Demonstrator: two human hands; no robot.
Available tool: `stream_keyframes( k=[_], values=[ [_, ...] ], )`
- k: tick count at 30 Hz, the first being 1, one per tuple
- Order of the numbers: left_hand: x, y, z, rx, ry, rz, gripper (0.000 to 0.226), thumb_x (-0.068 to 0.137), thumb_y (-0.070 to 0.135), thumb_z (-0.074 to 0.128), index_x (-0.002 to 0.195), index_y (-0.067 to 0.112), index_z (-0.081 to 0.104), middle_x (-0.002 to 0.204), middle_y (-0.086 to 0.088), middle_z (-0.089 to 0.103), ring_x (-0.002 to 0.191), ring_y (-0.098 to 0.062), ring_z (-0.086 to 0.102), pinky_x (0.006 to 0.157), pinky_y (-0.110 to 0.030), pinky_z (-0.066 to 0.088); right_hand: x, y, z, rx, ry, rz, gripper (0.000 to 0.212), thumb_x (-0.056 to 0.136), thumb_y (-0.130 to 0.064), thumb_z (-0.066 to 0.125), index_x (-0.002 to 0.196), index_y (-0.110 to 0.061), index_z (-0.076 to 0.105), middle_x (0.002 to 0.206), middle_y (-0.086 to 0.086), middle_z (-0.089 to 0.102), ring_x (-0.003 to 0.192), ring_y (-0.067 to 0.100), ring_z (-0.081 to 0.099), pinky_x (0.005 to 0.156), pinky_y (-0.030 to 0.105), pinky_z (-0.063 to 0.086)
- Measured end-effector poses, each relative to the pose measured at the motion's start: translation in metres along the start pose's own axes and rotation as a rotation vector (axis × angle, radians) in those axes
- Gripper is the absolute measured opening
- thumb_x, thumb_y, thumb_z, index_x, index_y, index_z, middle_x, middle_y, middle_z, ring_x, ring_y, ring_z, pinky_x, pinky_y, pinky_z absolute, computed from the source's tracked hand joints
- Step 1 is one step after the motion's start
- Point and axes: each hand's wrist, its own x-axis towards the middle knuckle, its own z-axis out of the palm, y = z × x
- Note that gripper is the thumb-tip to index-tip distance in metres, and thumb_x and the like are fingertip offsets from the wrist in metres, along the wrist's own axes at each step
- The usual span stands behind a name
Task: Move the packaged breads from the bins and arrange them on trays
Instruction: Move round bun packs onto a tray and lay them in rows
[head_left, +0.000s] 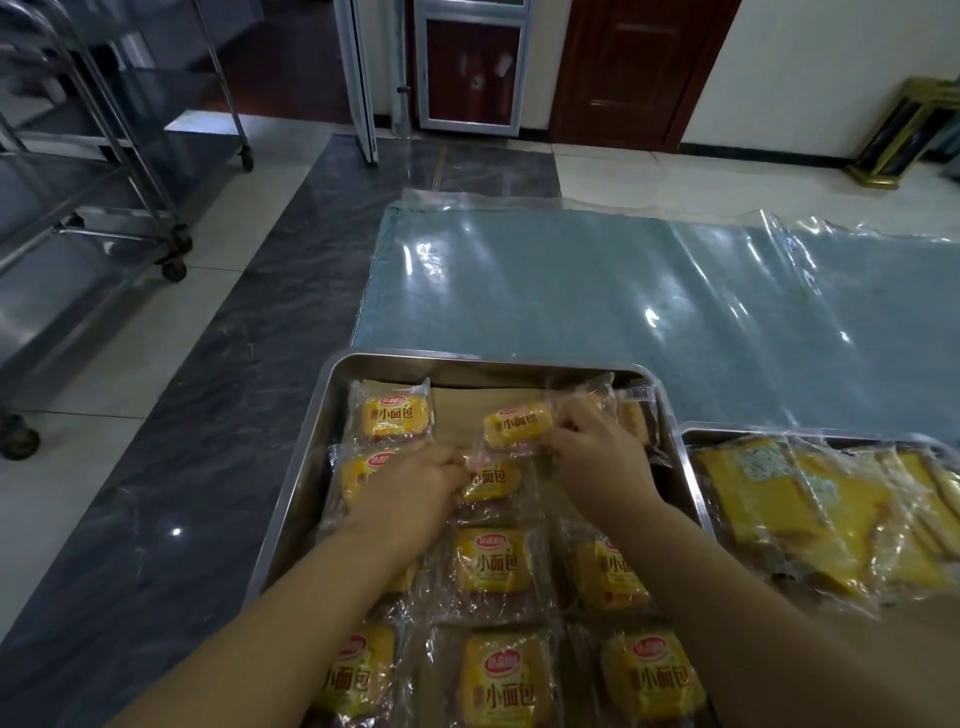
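Right now both hands are working over a rectangular stainless-steel tray (301, 457), sharing one small bread packet with a yellow label and a clear wrapper (517, 427). The left hand (415, 488) is pinching the wrapper's nearer end with curled fingers, and the right hand (597, 452) is pinching the opposite end, so the packet is stretching between them, tilted, over the brown paper lining (457, 415). Whether it is touching the paper is unclear. Nearer than the hands, more matching packets (493, 566) are lying in rows on the tray, and one (392, 415) is sitting just beyond the left hand. Right of the right hand, a second steel tray (737, 435) is carrying larger yellow packages (810, 519). Beyond both hands, a blue-grey cloth under clear plastic sheeting (623, 291) is covering the table.
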Motion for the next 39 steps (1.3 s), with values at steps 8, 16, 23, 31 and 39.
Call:
stream_keyframes(
  k=[8, 16, 23, 31, 39],
  values=[
    [-0.006, -0.008, 0.0, 0.001, 0.029, -0.009, 0.032, 0.09, 0.032, 0.057, 0.12, 0.025, 0.063, 0.126, 0.008, 0.06, 0.117, -0.015, 0.045, 0.098, -0.026, 0.033, -0.005, 0.003, 0.012, 0.108, -0.097, 0.043, 0.013, 0.085, -0.018, 0.065, 0.097, -0.014, 0.068, 0.096, -0.002, 0.048, 0.079, 0.01, 0.042, 0.063, 0.02, 0.038],
    [-0.013, -0.016, -0.007, -0.078, 0.004, 0.015, 0.03, 0.089, 0.033, 0.058, 0.118, 0.028, 0.062, 0.126, 0.012, 0.058, 0.118, -0.008, 0.042, 0.098, -0.02, 0.023, 0.01, -0.016, 0.015, 0.235, -0.417, -0.016, 0.045, 0.086, -0.014, 0.058, 0.127, -0.03, 0.052, 0.133, -0.006, 0.047, 0.122, 0.017, 0.039, 0.101, 0.037, 0.037],
    [0.001, -0.004, -0.01, -0.082, 0.066, -0.04, 0.025, 0.09, 0.036, 0.056, 0.113, 0.03, 0.061, 0.114, 0.012, 0.059, 0.107, -0.006, 0.047, 0.092, -0.023, 0.035, -0.01, 0.015, -0.007, 0.192, 0.012, 0.345, 0.029, 0.089, -0.02, 0.051, 0.118, -0.017, 0.056, 0.124, 0.005, 0.052, 0.114, 0.025, 0.047, 0.096, 0.039, 0.043],
    [0.06, 0.051, 0.009, -0.126, 0.031, 0.069, 0.049, 0.086, 0.012, 0.058, 0.128, 0.033, 0.047, 0.128, 0.007, 0.05, 0.117, -0.015, 0.046, 0.092, -0.028, 0.042, -0.026, 0.068, -0.026, 0.151, -0.144, 0.631, 0.031, 0.09, -0.028, 0.055, 0.116, -0.011, 0.053, 0.115, 0.009, 0.051, 0.105, 0.027, 0.049, 0.085, 0.036, 0.043],
    [0.127, 0.075, 0.022, -0.169, -0.169, -0.04, 0.071, 0.089, 0.032, 0.057, 0.148, 0.022, 0.019, 0.152, -0.001, 0.025, 0.137, -0.025, 0.025, 0.11, -0.037, 0.025, -0.021, 0.079, -0.023, 0.188, -0.236, 0.621, 0.029, 0.088, -0.036, 0.06, 0.107, -0.015, 0.058, 0.108, 0.004, 0.05, 0.094, 0.022, 0.054, 0.075, 0.031, 0.045]
  ],
)
